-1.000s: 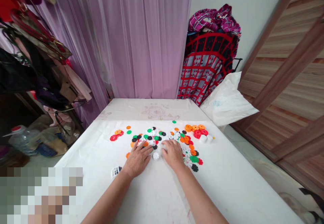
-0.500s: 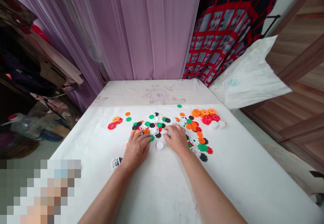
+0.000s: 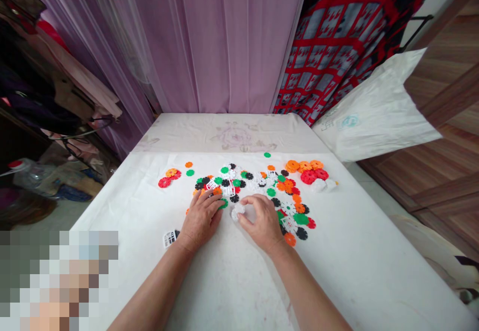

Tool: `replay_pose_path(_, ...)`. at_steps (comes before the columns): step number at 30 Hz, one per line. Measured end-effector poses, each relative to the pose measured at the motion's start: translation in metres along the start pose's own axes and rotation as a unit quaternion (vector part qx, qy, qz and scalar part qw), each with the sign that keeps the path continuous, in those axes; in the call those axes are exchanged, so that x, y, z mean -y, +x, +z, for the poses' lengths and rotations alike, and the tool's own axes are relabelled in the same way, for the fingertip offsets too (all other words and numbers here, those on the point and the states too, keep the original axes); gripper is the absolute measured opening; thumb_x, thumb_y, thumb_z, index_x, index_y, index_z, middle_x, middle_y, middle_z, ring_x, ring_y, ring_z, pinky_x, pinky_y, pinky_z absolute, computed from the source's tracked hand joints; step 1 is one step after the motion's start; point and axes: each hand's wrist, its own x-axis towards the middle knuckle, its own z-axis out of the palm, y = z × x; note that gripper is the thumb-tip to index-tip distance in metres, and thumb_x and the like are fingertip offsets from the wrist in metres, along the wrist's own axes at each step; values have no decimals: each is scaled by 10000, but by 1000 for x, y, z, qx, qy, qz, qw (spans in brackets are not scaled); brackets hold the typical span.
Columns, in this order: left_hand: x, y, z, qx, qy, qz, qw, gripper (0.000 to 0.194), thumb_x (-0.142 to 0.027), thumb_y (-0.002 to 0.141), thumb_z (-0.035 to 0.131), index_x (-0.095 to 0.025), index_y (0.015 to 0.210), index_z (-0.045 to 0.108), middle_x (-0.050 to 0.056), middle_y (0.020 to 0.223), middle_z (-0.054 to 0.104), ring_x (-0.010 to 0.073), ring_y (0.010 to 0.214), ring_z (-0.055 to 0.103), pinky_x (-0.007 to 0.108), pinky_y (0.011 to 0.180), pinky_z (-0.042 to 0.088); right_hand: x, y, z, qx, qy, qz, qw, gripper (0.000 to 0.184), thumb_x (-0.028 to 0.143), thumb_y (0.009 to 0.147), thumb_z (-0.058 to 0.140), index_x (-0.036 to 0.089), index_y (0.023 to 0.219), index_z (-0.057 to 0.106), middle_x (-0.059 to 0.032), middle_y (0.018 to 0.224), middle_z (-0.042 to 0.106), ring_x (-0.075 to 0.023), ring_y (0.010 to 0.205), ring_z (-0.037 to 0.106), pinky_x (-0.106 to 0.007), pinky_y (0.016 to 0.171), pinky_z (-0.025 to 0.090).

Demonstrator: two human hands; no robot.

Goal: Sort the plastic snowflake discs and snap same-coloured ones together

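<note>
A small white plastic disc [image 3: 237, 213] with a toothed, snowflake edge sat just below the middle of the scattered pile, in a gap of bare white cloth [image 3: 348, 261]. It was round, so it had no long axis to speak of. The right hand [image 3: 263, 224] was clearly the nearer one: the disc lay at the left of that hand, toward the left hand, and the right fingers [image 3: 250, 202] curled over it from above while the thumb came in beneath. The hand was cupped and nearly closed, and it looked to have hold of the disc, though the fingers hid part of it.

The left hand [image 3: 201, 220] was well open, resting palm down just left of the disc. Its fingers [image 3: 205, 199] were spread among the pieces, close to a green disc [image 3: 223, 203] and a black one [image 3: 234, 198], without visibly gripping anything.

Red, orange, green, black and white discs lay all around. A white barred square piece [image 3: 169, 239] sat apart, near the left wrist. Orange and red discs [image 3: 307, 171] clustered toward the far right. Beyond the cloth hung a purple curtain [image 3: 217, 42], with a white sack [image 3: 374, 119] to its right.
</note>
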Motion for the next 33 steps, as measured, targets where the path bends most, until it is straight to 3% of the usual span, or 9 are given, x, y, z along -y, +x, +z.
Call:
replay_pose_path(6,0,0,1,-6,-5,-1,1000,269,-219,926,494,-245,1119,680,48,1225,698,270,1254,541,573,1115,338,10,-9,5,8,-4,-14,1000,258,157,744,645,232,976,560,-30,928,679,-230,951,593,-374,878,434)
replay_pose_path(23,0,0,2,-1,-16,-5,1000,289,-234,924,494,-257,1134,692,62,1227,694,271,1254,540,571,1123,336,11,-10,6,29,-39,-12,999,239,167,748,638,223,972,579,-29,921,674,-220,970,581,-367,903,415)
replay_pose_path(33,-3,-1,-4,16,-12,47,999,293,-193,911,496,-299,1064,722,29,1311,643,290,1352,442,605,1144,279,13,-8,-4,55,-50,-7,997,230,220,748,655,232,971,603,-37,930,698,-239,992,579,-380,890,404)
